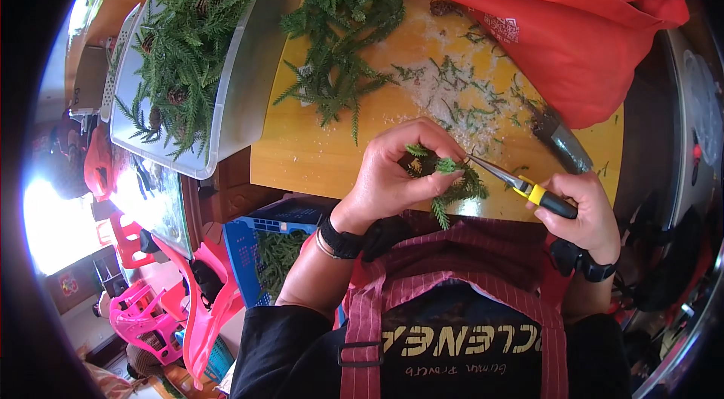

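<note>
Near the table's front edge, my left hand [392,173] pinches an artificial pine sprig [471,185], its thumb and forefinger closed around the stem. My right hand [587,210] grips needle-nose pliers [553,201] with yellow and black handles. Their thin jaws reach the top of the sprig, right by my left fingertips; whether they are clamped on anything is too small to tell. Beyond my hands, a pile of green pine sprigs [343,29] lies on the yellow table [283,158].
A translucent bin [235,90] at the left holds sprigs with pine cones. A red bag [558,44] with brown contents stands far right, a dark glossy long object [562,141] below it. White grains and green clippings [460,93] litter the table. A blue crate [240,256] with greenery sits lower left.
</note>
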{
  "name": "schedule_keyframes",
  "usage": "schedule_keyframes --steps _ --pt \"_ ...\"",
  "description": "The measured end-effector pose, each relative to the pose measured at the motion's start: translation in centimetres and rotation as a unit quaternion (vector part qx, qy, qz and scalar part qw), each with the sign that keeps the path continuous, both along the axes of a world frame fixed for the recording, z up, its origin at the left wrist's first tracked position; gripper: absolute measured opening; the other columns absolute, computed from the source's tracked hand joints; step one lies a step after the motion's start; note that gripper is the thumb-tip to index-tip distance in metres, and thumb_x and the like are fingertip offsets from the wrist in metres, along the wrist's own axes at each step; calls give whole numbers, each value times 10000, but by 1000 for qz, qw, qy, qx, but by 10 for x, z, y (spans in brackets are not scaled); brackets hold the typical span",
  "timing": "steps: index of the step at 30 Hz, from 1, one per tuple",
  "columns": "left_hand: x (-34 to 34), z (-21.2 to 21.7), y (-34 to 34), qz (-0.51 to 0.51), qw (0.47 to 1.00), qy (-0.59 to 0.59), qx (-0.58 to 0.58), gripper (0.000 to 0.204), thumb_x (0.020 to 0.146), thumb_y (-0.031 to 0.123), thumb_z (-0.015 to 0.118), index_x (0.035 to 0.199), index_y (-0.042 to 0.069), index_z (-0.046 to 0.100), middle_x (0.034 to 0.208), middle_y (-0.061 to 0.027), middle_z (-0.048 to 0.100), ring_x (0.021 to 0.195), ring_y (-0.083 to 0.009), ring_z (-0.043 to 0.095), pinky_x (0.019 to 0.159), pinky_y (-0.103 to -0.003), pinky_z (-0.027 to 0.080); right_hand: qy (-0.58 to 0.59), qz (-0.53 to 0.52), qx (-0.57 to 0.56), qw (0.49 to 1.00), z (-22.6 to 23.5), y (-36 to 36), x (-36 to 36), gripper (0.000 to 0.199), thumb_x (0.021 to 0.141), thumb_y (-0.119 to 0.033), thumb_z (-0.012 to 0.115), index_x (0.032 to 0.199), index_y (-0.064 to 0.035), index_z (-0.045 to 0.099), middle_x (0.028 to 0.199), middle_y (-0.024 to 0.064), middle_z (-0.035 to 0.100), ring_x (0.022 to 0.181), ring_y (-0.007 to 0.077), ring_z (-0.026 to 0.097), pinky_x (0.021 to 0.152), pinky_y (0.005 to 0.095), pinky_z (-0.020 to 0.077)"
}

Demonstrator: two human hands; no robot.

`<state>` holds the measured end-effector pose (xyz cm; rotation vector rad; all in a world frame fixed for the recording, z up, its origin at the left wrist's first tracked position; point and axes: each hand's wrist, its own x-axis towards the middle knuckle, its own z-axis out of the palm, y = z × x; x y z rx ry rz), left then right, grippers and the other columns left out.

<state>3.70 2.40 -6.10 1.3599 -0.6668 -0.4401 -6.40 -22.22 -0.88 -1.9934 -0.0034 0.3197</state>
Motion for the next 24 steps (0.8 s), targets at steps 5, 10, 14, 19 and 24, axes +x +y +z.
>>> schedule_keyframes --steps 5,10,14,19,24 --pt "5 -4 2 -2 997 -75 -26 160 706 -9 687 823 24 582 877 -129 618 818 -200 578 742 -301 462 88 85 -13 992 5 -9 1 107 708 -95 598 708 5 562 708 61 654 518 69 509 485 212 365" --pt "8 -7 0 -9 989 -133 -64 129 762 70 687 825 37 579 884 -133 621 821 -232 582 745 -338 469 100 99 173 975 -5 -6 -1 146 780 -129 619 734 -1 567 624 33 588 492 72 437 459 232 330" --pt "6 -8 -1 3 986 -143 -87 129 784 105 677 834 39 578 890 -132 621 825 -244 581 752 -358 467 158 149 228 949 -6 -7 4 177 810 -162 575 855 8 588 726 33 643 510 74 479 465 226 353" --pt "4 -6 -2 11 986 -132 -97 150 807 148 658 845 22 588 886 -131 615 827 -251 578 745 -367 463 364 79 372 850 -6 -1 3 251 821 -183 547 905 53 546 668 94 615 542 140 544 551 244 423" --pt "2 4 2 -22 990 -96 -96 192 814 185 649 846 1 603 848 -129 601 810 -245 570 737 -357 456 365 136 603 696 -33 6 -10 324 792 -223 527 768 99 549 552 147 567 689 370 624 626 344 471"
